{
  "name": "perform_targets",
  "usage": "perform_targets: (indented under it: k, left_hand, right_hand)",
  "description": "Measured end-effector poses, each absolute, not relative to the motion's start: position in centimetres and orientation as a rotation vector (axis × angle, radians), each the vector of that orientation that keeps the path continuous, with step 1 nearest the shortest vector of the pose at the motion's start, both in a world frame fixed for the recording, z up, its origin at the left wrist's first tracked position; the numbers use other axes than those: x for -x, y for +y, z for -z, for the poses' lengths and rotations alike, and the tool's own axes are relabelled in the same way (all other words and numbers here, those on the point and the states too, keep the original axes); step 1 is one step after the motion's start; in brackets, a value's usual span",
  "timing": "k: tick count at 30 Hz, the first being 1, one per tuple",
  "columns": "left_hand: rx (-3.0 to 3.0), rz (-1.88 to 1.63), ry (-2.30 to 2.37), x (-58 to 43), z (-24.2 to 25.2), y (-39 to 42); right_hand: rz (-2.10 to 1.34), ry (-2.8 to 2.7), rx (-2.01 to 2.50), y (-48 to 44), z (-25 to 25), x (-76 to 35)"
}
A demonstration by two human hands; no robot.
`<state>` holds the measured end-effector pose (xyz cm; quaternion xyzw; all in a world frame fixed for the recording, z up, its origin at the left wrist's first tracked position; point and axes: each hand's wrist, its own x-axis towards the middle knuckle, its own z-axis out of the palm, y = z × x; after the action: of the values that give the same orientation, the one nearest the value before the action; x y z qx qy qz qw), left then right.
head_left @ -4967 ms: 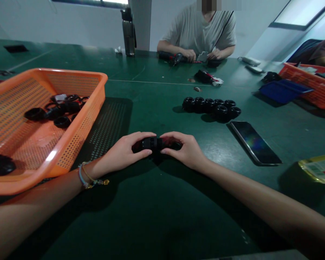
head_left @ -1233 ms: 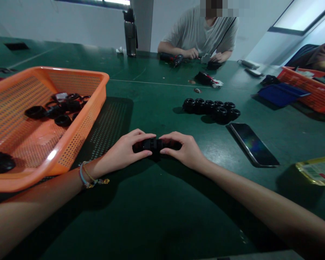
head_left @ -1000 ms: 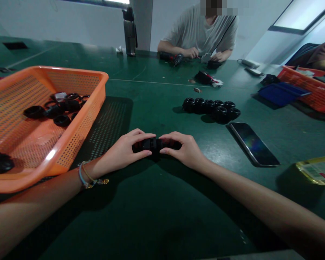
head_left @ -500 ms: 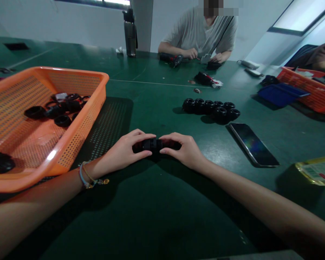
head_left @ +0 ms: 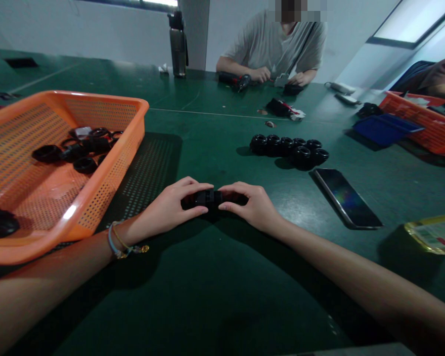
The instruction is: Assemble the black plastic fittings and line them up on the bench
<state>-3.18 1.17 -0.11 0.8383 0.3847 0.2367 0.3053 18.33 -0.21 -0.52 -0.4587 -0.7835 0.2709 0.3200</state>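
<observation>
Mid-tabletop [head_left: 215, 296], close to the body — black fitting [head_left: 206, 198] pinched from both ends, low over the green surface or resting on it; cannot tell which. Grip of left hand [head_left: 168, 210] clamped on its left half, thumb below, fingers over the top. Grip of right hand [head_left: 254, 207] clamped on the right half likewise. Against the earlier pictures — hardly any change: same hold, same spot, at most a slight finger shift on the right. Reads as steady two-handed working of the one piece, nothing let go. Untouched: row of black fittings [head_left: 289, 147] beyond, phone [head_left: 346, 198] at right, orange basket [head_left: 133, 123] at left.
</observation>
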Motion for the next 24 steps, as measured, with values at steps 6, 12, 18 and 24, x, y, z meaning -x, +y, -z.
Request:
perform_targets:
  k: [6, 12, 18, 24]
  left_hand:
    - [-2.223, -0.624, 1.027, 3.17, 0.11, 1.13]
    - [-2.224, -0.635, 1.029, 3.12, 0.19, 1.21]
    - [-2.228, -0.621, 1.035, 3.15, 0.13, 1.18]
    - [-2.226, -0.612, 1.048, 3.17, 0.18, 1.21]
  right_hand:
    - [-0.711, -2.060, 1.212, -0.17, 0.60, -18.27]
    - [-0.728, -2.060, 1.223, -0.18, 0.56, -18.26]
    - [-0.731, -2.070, 1.225, -0.14, 0.46, -18.25]
    - [-0.739, -2.069, 1.235, -0.16, 0.49, -18.26]
